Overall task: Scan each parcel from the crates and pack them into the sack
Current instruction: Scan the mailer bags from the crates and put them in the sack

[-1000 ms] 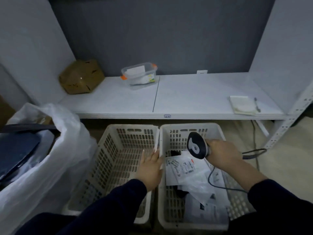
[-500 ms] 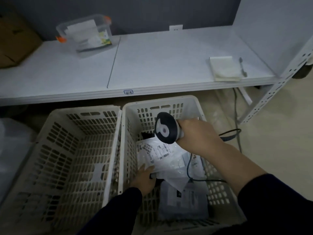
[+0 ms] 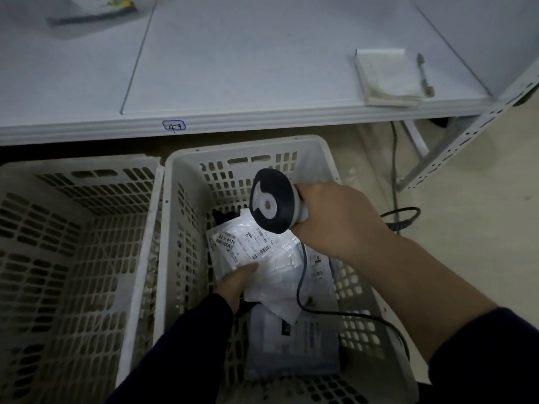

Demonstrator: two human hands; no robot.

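Seemingly crinkled, the white barcoded parcel (image 3: 262,258) is pinched by the left hand (image 3: 236,282), right hand (image 3: 335,220) gripping the scanner (image 3: 269,201)

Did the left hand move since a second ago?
Yes. Judged against the right crate, the left hand went from the crate's left rim down inside it, where it now holds the white parcel.

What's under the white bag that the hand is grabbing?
Under the white parcel, held by the left hand, lie a grey parcel and something black. Whatever sits directly beneath is covered.
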